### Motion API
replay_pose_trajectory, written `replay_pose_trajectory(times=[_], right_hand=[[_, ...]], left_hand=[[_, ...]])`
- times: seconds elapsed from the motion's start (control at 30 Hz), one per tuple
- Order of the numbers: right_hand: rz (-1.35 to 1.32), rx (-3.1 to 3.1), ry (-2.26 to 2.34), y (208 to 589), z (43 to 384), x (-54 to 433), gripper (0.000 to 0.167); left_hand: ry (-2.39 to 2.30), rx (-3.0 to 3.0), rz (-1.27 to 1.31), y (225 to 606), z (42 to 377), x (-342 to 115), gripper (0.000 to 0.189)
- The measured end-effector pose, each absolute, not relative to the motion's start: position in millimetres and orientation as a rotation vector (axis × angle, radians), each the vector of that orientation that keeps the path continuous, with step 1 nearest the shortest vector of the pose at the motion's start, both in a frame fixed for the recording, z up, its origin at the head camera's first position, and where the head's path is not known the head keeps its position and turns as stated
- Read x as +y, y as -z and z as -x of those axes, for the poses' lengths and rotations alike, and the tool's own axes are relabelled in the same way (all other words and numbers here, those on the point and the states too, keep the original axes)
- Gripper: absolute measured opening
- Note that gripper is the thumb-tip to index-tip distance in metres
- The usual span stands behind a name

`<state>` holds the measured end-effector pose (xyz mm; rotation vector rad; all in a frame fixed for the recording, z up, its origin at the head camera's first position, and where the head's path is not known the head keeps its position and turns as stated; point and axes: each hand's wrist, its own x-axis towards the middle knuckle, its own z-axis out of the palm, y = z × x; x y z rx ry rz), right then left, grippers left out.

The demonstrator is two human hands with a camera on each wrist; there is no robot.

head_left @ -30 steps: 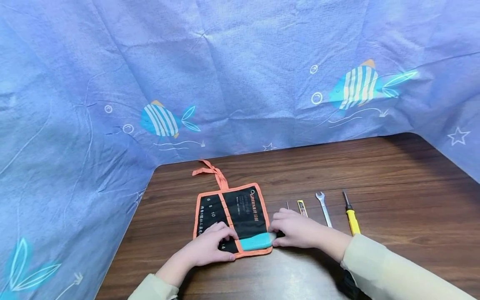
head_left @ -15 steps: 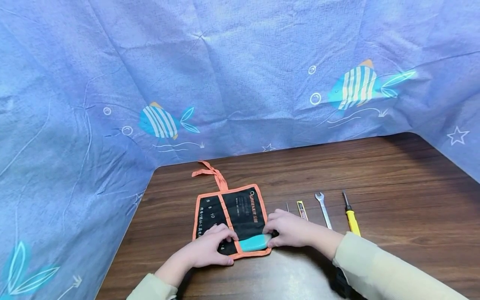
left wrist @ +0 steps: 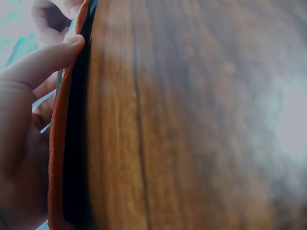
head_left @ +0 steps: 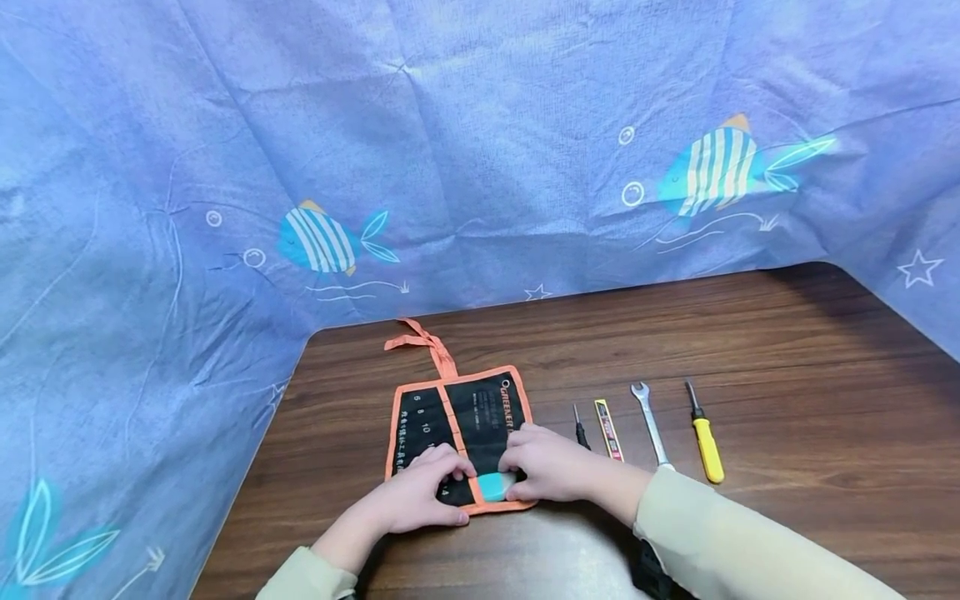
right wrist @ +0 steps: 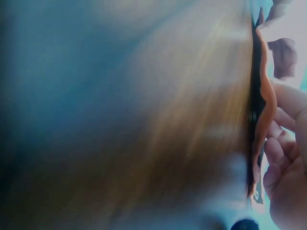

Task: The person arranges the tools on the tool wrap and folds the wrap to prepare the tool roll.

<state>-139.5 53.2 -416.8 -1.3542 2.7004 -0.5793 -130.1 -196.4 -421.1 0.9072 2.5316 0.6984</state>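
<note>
Left hand [head_left: 420, 498], half closed, grips the near part of the black pouch [head_left: 483, 421], its thumb at the orange border and its bent fingers by the orange band [head_left: 450, 417]. Right hand [head_left: 551, 467] has thumb and fingers curled in a pinch round the outer end of a teal tool [head_left: 492, 487], which lies along the pouch's near edge, left end at that band. The pouch rests on the bench [head_left: 825, 358], apart from the far edge, its orange tie [head_left: 442, 358] pointing toward the blue cloth [head_left: 480, 142]. Rightward, a small black screwdriver [head_left: 581, 434], narrow box [head_left: 609, 431], wrench [head_left: 651, 423] and yellow screwdriver [head_left: 707, 450] lie apart, the right forearm [head_left: 628, 492] alongside the first three. Wood stretches from the yellow screwdriver to the right edge.
</note>
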Motion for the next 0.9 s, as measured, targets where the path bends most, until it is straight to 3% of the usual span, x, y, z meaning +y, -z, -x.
replay_pose_trajectory(times=[0.6, 0.9], right_hand=[[1.341, 2.725, 0.543, 422, 136, 45, 0.028], [1.336, 2.694, 0.654, 415, 141, 59, 0.032]], left_hand=[[-0.773, 2.57, -0.905, 426, 129, -195, 0.039], [-0.626, 2.685, -0.912, 423, 128, -198, 0.055]])
